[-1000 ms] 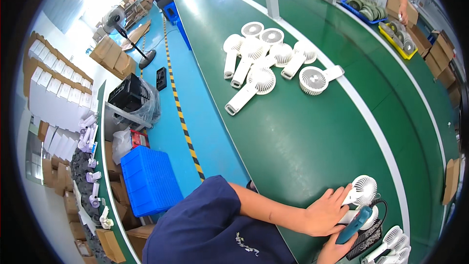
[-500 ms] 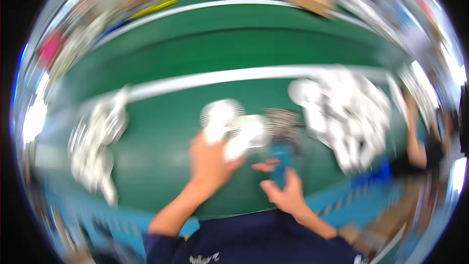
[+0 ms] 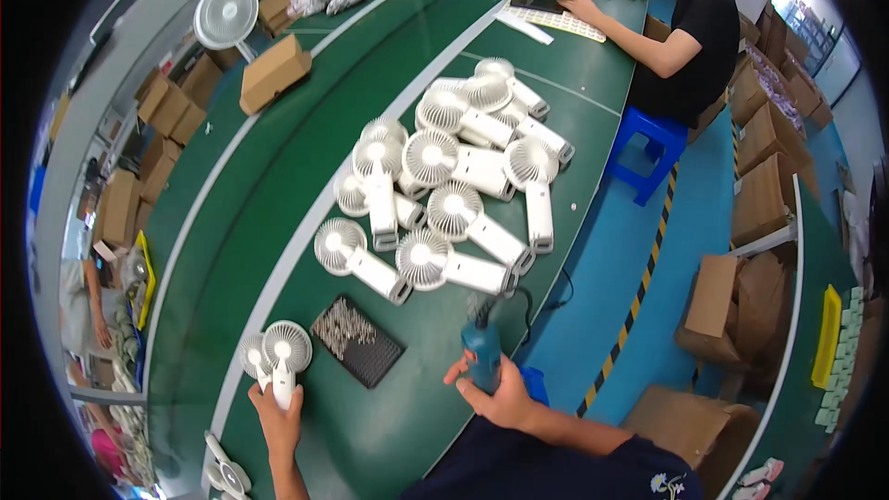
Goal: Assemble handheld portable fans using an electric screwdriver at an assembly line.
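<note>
My left hand [image 3: 278, 417] is closed on the handles of two small white handheld fans [image 3: 286, 348], their round grilles side by side above the green table. In my right hand [image 3: 507, 400] is a teal electric screwdriver [image 3: 481, 353], tip pointing away from me, near the table's edge. A black tray of small screws [image 3: 372, 366] lies between the hands, the screws gathered toward its far end. Beyond it spreads a heap of white handheld fans [image 3: 431, 159], several overlapping. More fans [image 3: 228, 472] show at the lower left.
A co-worker in black [image 3: 690, 46] sits by the far table end, hands on a sheet of labels [image 3: 556, 23]. A blue stool [image 3: 645, 153] stands beneath. A cardboard box [image 3: 275, 74] and a standing white fan [image 3: 226, 14] are at far left; cartons [image 3: 769, 204] line the right.
The view has swung to the right and sharpened, bringing the co-worker into sight. My hands are farther apart, with the fans left of the tray and the screwdriver right of it.
</note>
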`<control>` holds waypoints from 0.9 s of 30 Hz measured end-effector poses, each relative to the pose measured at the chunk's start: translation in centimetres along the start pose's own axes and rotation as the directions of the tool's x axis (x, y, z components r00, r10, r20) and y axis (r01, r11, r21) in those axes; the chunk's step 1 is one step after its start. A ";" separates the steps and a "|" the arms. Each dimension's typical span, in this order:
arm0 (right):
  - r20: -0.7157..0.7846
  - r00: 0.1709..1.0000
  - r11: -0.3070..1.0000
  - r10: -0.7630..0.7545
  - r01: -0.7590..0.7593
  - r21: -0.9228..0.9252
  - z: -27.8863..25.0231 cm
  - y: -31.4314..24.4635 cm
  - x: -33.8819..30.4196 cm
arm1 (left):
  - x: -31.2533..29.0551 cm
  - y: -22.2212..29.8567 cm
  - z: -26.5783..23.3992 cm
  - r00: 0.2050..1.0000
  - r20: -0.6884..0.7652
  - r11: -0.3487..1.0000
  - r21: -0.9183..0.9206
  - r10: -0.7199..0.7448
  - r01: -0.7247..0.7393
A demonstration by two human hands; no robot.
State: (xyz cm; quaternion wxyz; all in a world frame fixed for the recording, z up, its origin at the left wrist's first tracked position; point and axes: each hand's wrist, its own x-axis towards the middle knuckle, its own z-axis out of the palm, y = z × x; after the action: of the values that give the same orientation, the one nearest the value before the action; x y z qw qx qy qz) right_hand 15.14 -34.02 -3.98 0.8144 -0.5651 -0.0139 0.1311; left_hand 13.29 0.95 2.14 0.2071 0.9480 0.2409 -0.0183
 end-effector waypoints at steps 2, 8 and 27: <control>0.004 0.993 0.991 -0.114 0.114 -0.066 -0.8 0.4 1.0 | 1.6 -3.2 -0.1 0.979 -0.132 0.988 0.049 0.154 -0.148; 0.068 0.995 0.995 -0.074 0.069 0.070 -1.7 0.5 1.4 | 10.2 19.0 -4.5 0.844 -0.095 0.819 -0.205 0.528 -0.536; -0.128 0.959 0.953 0.254 -0.226 0.202 -1.0 3.4 0.5 | 29.9 63.5 29.4 0.730 0.295 0.786 -0.167 0.616 -0.596</control>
State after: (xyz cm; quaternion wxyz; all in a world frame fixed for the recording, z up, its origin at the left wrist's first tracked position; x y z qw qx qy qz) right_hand 15.11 -33.70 -7.57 0.8400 -0.4927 0.1297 0.1863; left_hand 71.10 -48.11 -4.33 0.2682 0.9503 -0.1198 -0.1029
